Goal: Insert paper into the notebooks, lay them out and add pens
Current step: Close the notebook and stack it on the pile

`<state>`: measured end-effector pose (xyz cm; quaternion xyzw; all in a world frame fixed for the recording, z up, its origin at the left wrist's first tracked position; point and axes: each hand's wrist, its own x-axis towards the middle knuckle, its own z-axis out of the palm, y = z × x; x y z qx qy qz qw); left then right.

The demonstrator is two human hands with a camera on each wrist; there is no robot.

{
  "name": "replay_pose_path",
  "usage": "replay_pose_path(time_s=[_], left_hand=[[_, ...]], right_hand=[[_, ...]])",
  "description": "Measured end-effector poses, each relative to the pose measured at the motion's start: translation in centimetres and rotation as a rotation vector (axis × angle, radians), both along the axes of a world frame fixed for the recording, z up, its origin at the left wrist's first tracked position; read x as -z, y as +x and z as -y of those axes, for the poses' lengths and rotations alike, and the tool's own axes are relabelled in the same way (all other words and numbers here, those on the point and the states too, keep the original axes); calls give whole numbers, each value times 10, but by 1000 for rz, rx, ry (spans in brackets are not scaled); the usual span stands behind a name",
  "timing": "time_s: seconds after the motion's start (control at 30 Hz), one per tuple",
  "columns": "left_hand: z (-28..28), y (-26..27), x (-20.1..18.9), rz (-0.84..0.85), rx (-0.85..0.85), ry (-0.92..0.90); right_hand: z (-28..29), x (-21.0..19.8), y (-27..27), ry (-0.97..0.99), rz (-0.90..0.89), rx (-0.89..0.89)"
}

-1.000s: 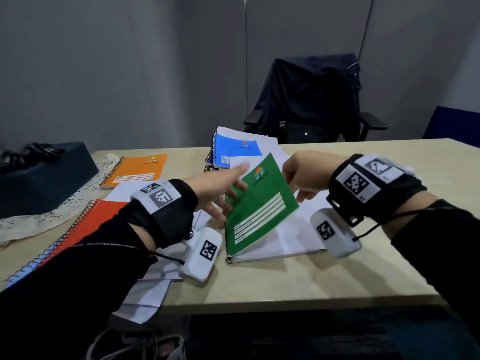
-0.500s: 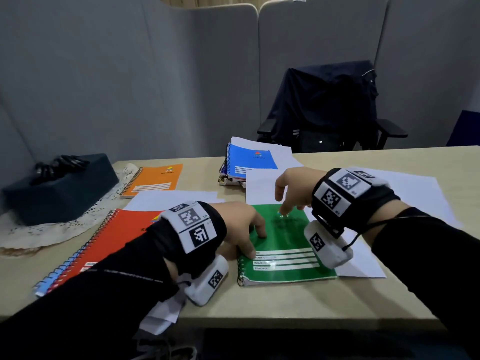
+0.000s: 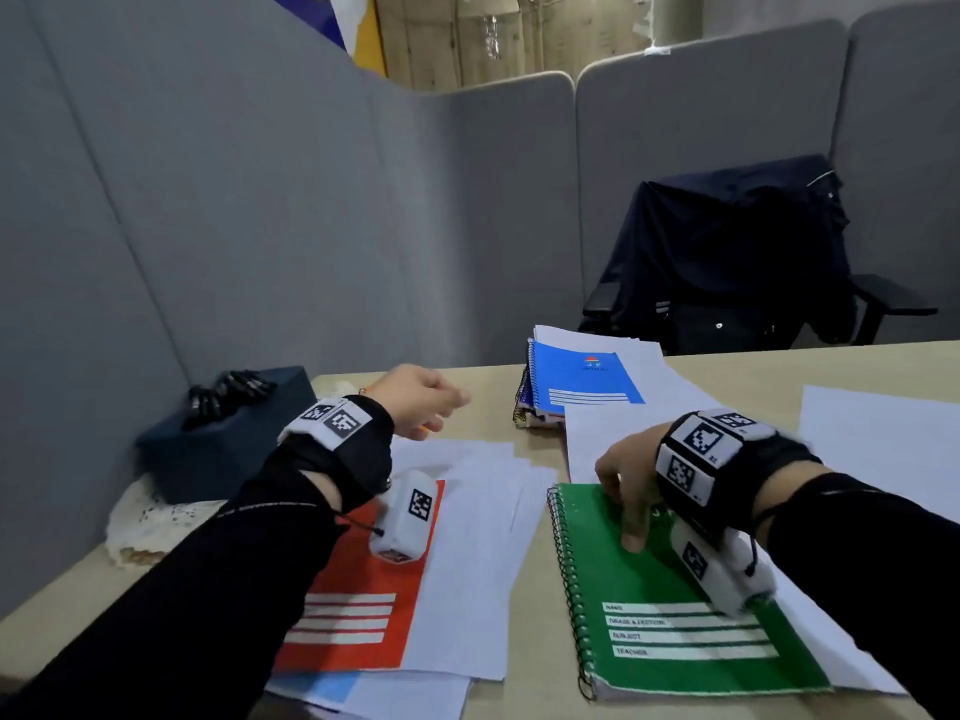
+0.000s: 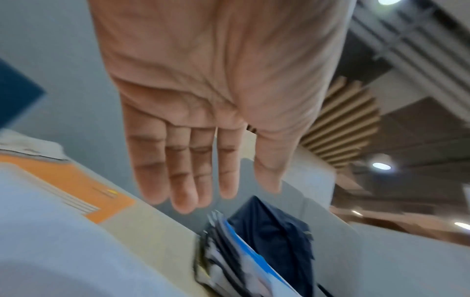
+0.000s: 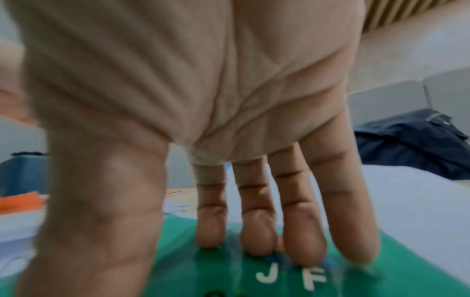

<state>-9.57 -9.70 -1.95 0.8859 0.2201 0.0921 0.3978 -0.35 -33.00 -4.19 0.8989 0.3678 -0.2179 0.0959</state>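
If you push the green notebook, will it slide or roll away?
Probably slide, not roll: the green notebook lies flat and closed on the table. Its thin cover would likely bend if lifted by one corner. The right hand has its fingertips on it, which should hold it in place.

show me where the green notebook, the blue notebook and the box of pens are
green notebook (image 3: 670, 636): head view, on the label lines of its closed cover.
blue notebook (image 3: 582, 379): head view, middle of the top cover on the far stack.
box of pens (image 3: 234, 433): head view, on its dark side wall.
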Motion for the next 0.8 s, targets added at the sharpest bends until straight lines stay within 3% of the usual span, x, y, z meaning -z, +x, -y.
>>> replay_pose_path(time_s=[0.13, 0.27, 0.5, 0.8], left_hand=[[-65, 3, 7, 89, -295, 88], [-99, 8, 12, -38, -427, 286], [-138, 30, 34, -426, -449, 369], [-160, 50, 46, -678, -390, 377]], right_hand=[[-4, 0, 11, -12, -93, 28], [-12, 6, 20, -37, -57, 37], [-8, 13, 26, 21, -60, 52], [-18, 13, 31, -68, -171, 28]])
